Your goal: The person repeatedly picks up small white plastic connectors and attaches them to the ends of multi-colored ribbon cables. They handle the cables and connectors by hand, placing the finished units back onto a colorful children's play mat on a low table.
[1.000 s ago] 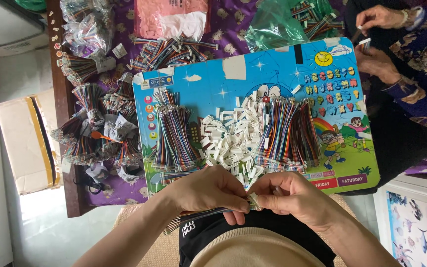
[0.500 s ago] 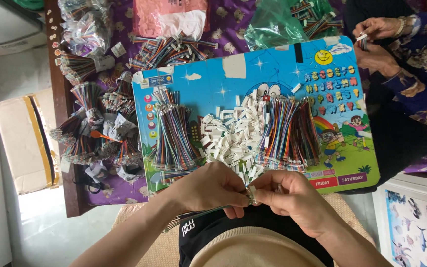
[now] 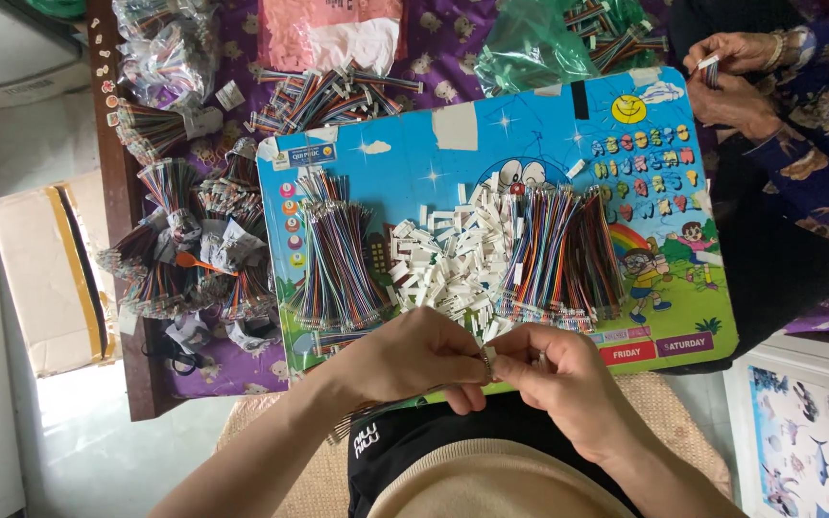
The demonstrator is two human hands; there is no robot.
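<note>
Both hands, left hand and right hand, pinch a wire strip in their grip; white connectors and wire bundles crowd the board ahead.

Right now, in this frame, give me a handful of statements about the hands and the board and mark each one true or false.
1. Both hands meet at the near edge of the blue board. True: the left hand and right hand touch there, pinching a small connector.
2. The pile of white connectors lies between two bunches of coloured wires. True.
3. The board is plain white. False: it is blue with cartoon pictures.
4. The left hand rests flat on the wires. False: it is closed in a pinch, off the bunch.
5. Another person's hands are at the far right. True.
</note>
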